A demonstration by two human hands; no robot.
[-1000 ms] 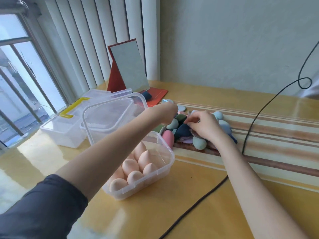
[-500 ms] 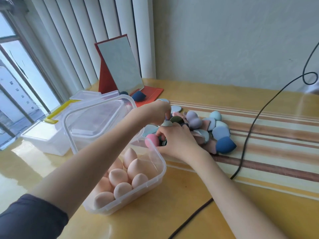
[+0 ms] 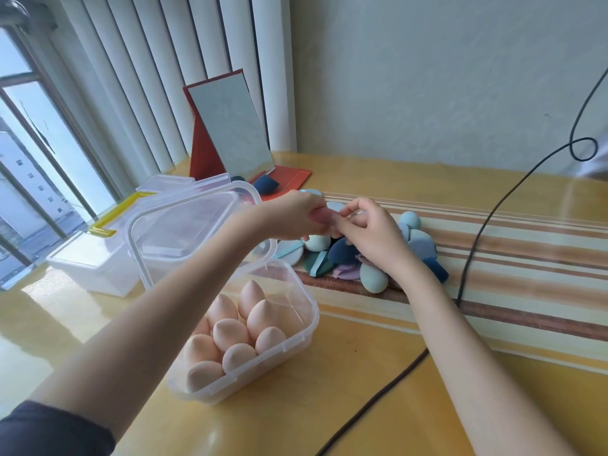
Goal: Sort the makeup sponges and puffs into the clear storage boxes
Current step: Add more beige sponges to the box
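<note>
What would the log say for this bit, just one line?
step: sorting | left hand: grips pink sponge | right hand: touches it, above pile | open box: peach sponges

Peach egg-shaped sponges [image 3: 230,334] fill the open clear box [image 3: 296,343]; blue-green sponges and puffs [image 3: 371,274] lie piled beyond.

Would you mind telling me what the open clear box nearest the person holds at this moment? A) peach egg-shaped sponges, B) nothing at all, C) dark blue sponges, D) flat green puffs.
A: the open clear box holds only peach egg-shaped sponges, while the blue, green and lilac pieces lie in the mixed pile on the table beyond it.
</note>
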